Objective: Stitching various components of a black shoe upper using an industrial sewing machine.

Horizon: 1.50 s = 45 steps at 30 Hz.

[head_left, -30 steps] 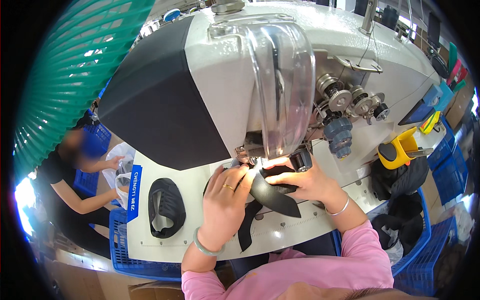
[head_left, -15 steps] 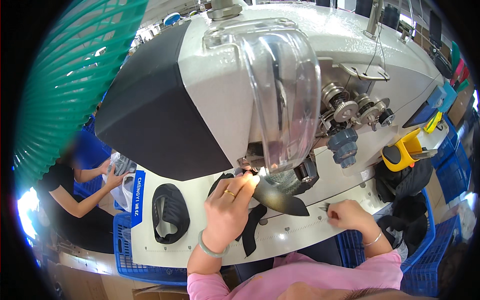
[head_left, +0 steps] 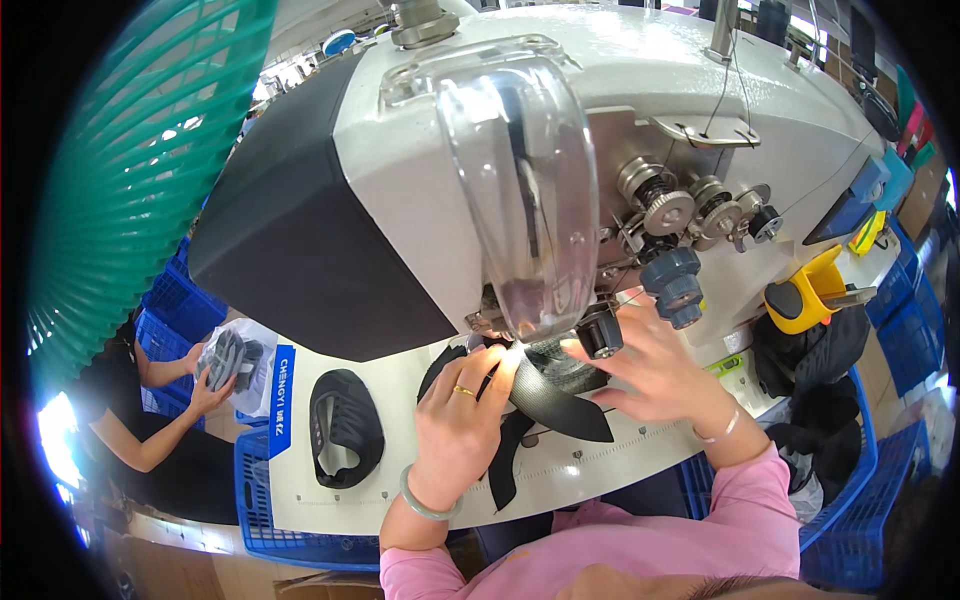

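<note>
Gathered fingers of the left hand (head_left: 458,420) hold the black piece (head_left: 568,414) beneath the sewing machine (head_left: 400,190); the right hand (head_left: 650,365) is spread beside it, gripping nothing visible. Sewing seems the step in hand, and the next move likely calls for guiding the edge evenly. Farther off, a co-worker (head_left: 135,440) holds grey pieces (head_left: 233,360).

the left hand (head_left: 455,425) touches black fabric (head_left: 565,415) beneath the sewing machine (head_left: 420,200), the right hand (head_left: 650,365) spread nearby.
</note>
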Each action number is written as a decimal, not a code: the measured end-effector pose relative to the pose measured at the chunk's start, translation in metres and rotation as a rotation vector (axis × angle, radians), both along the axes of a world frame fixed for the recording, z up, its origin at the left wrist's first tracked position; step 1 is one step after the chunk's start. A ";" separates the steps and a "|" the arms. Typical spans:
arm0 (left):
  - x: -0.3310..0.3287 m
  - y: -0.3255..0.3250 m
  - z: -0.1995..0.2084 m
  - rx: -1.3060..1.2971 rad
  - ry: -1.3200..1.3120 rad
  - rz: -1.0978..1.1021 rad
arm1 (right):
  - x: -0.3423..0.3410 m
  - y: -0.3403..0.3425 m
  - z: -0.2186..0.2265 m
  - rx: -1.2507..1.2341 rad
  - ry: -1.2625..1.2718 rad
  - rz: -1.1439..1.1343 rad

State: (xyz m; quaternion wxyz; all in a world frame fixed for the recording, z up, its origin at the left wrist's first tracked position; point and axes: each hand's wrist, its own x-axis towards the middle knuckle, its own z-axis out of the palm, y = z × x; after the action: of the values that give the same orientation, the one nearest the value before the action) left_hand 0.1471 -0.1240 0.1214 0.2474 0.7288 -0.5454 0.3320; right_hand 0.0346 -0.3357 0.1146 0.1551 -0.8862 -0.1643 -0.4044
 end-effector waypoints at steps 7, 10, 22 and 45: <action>0.009 -0.004 -0.001 -0.225 0.398 -0.084 | 0.033 -0.007 -0.014 0.059 0.211 0.270; 0.008 -0.006 -0.002 -0.195 0.306 -0.054 | 0.038 -0.010 -0.019 -0.006 0.137 0.270; 0.006 -0.003 0.000 -0.035 -0.021 -0.057 | 0.038 -0.007 -0.016 0.145 0.168 0.304; 0.006 -0.004 0.001 -0.115 0.160 -0.045 | 0.041 -0.002 -0.017 0.030 0.111 0.234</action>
State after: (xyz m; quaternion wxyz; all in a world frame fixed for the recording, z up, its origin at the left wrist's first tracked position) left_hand 0.1527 -0.1285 0.1222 0.3389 0.7250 -0.5203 0.2980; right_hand 0.0758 -0.3379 0.0978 0.2235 -0.8796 -0.2519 -0.3361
